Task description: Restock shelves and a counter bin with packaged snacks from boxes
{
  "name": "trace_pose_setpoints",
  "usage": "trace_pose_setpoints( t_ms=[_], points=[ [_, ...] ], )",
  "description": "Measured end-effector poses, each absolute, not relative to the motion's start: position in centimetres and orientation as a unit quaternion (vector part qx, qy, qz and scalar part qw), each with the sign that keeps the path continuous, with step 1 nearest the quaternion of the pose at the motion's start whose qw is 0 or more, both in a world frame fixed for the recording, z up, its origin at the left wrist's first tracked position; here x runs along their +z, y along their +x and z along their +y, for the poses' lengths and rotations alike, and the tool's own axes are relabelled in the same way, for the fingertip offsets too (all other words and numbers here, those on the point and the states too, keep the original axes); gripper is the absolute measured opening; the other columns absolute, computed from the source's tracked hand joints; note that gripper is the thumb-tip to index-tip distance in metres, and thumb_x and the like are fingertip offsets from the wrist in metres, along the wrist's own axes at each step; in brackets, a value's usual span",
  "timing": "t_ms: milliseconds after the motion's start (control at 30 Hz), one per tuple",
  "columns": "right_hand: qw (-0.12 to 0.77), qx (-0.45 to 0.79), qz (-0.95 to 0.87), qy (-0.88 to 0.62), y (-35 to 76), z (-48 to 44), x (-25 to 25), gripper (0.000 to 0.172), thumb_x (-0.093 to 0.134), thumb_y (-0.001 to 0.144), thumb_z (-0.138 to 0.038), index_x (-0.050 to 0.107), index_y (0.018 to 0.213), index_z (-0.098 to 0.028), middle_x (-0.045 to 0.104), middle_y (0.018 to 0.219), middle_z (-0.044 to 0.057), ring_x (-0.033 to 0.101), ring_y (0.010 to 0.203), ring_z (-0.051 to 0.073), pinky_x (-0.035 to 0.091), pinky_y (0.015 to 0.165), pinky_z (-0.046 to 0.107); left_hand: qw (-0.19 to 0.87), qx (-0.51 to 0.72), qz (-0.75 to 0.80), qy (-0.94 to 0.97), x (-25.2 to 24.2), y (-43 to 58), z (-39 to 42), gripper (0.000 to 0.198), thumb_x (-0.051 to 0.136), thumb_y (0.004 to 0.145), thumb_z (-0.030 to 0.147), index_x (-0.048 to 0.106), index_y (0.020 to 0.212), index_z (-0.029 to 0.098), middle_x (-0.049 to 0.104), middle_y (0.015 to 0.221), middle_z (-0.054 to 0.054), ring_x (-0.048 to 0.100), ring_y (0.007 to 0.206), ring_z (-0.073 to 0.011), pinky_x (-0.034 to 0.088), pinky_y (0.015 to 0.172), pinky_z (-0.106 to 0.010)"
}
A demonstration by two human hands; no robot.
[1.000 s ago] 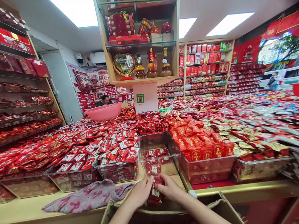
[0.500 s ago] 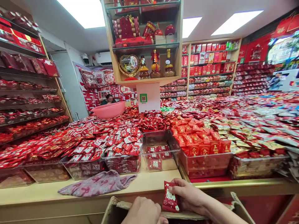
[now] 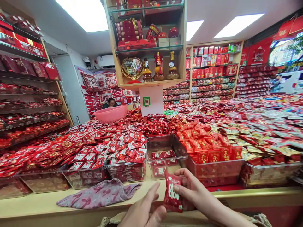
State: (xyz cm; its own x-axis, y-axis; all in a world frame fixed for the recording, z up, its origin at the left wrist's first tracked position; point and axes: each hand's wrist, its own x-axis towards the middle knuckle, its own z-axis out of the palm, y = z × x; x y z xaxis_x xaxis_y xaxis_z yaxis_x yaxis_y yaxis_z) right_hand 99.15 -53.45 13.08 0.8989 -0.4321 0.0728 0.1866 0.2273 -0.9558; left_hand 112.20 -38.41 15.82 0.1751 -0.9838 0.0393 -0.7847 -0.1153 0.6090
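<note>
Between the thumb and fingers of my right hand (image 3: 191,189) are pinched red candy packets (image 3: 172,192), the front one with white lettering, held upright. Just left of them is my left hand (image 3: 144,209), thumb and fingers apart, with nothing visible in it. Below both hands runs the torn rim of a cardboard box (image 3: 106,221); its inside is hidden. Past the packets stands a clear plastic bin (image 3: 151,157), with several dark red packets lying flat in its bottom.
A lilac patterned cloth (image 3: 99,194) lies on the counter edge (image 3: 28,205). Bins heaped with red packets (image 3: 132,145) line the counter, orange-red packets (image 3: 208,151) to the right. A pink basin (image 3: 111,113) sits farther back, a person (image 3: 111,102) behind it. A shelf unit (image 3: 151,83) rises centrally.
My right hand has lifted the packets from the box rim towards the clear bin. My left hand has opened from a curled grip, and the box has dropped lower in view.
</note>
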Motion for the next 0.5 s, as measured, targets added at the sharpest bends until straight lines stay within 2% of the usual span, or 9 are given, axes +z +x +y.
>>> trace_pose_setpoints(
  t_ms=[67, 100, 133, 200, 300, 367, 433, 500],
  points=[
    [0.758, -0.174, 0.086, -0.623, 99.0, -53.2, 13.4, 0.046, 0.066, 0.067, -0.038, 0.031, 0.092, -0.021, 0.055, 0.072, -0.003, 0.049, 0.052, 0.005, 0.037, 0.046, 0.016, 0.388, -0.283, -0.585, 0.654, 16.6, 111.8, -39.1, 0.063, 0.043, 0.082, 0.043, 0.021, 0.136, 0.02, 0.049, 0.127, -0.014, 0.052, 0.108, -0.0205, 0.043, 0.086, -0.032],
    [0.751, -0.159, 0.075, -0.637, 99.0, -53.1, 13.6, 0.045, 0.067, 0.067, -0.035, 0.032, 0.091, -0.021, 0.055, 0.07, -0.003, 0.048, 0.052, 0.004, 0.035, 0.045, 0.015, 0.433, -0.321, -0.566, 0.624, 17.0, 111.6, -39.7, 0.063, 0.045, 0.081, 0.042, 0.023, 0.135, 0.019, 0.052, 0.124, -0.013, 0.054, 0.106, -0.0199, 0.044, 0.085, -0.031],
    [0.746, -0.154, 0.068, -0.645, 98.9, -53.0, 13.9, 0.043, 0.067, 0.067, -0.033, 0.033, 0.09, -0.02, 0.055, 0.07, -0.004, 0.047, 0.053, 0.004, 0.033, 0.045, 0.014, 0.464, -0.341, -0.542, 0.611, 17.3, 111.3, -40.3, 0.061, 0.049, 0.079, 0.039, 0.029, 0.132, 0.017, 0.056, 0.119, -0.013, 0.056, 0.103, -0.02, 0.045, 0.083, -0.03],
    [0.746, -0.163, 0.068, -0.643, 98.9, -52.9, 14.3, 0.044, 0.068, 0.065, -0.031, 0.034, 0.09, -0.02, 0.055, 0.07, -0.004, 0.049, 0.057, 0.004, 0.035, 0.049, 0.015, 0.502, -0.335, -0.495, 0.625, 17.6, 111.0, -41.6, 0.043, 0.055, 0.075, 0.032, 0.052, 0.113, 0.012, 0.066, 0.101, -0.012, 0.061, 0.093, -0.0206, 0.047, 0.078, -0.029],
    [0.751, -0.179, 0.106, -0.626, 99.0, -53.0, 14.5, 0.054, 0.073, 0.058, -0.029, 0.035, 0.095, -0.02, 0.057, 0.079, -0.001, 0.054, 0.067, 0.008, 0.04, 0.055, 0.019, 0.563, -0.333, -0.416, 0.632, 17.1, 111.1, -43.0, 0.026, 0.058, 0.073, 0.029, 0.061, 0.091, 0.011, 0.069, 0.071, -0.006, 0.065, 0.066, -0.0178, 0.05, 0.062, -0.028],
    [0.753, -0.188, 0.125, -0.618, 99.2, -53.2, 14.4, 0.056, 0.075, 0.054, -0.028, 0.035, 0.093, -0.02, 0.057, 0.082, 0.0, 0.056, 0.073, 0.011, 0.044, 0.064, 0.023, 0.606, -0.343, -0.362, 0.619, 16.5, 111.3, -43.5, 0.025, 0.058, 0.072, 0.03, 0.059, 0.089, 0.012, 0.067, 0.061, -0.002, 0.063, 0.056, -0.0157, 0.051, 0.054, -0.027],
    [0.742, -0.201, 0.137, -0.625, 99.4, -53.4, 14.1, 0.052, 0.074, 0.055, -0.03, 0.035, 0.088, -0.019, 0.056, 0.082, 0.0, 0.056, 0.075, 0.011, 0.044, 0.07, 0.027, 0.639, -0.353, -0.321, 0.604, 15.9, 111.6, -43.7, 0.027, 0.058, 0.072, 0.028, 0.056, 0.094, 0.014, 0.067, 0.062, -0.001, 0.062, 0.055, -0.0153, 0.052, 0.054, -0.028],
    [0.681, -0.234, 0.167, -0.674, 99.7, -53.5, 14.0, 0.045, 0.07, 0.059, -0.034, 0.036, 0.085, -0.019, 0.055, 0.084, 0.001, 0.054, 0.074, 0.011, 0.043, 0.069, 0.027, 0.659, -0.36, -0.29, 0.593, 15.5, 111.6, -43.8, 0.03, 0.057, 0.072, 0.026, 0.053, 0.1, 0.015, 0.068, 0.065, -0.001, 0.063, 0.057, -0.0157, 0.053, 0.056, -0.03]
  ],
)
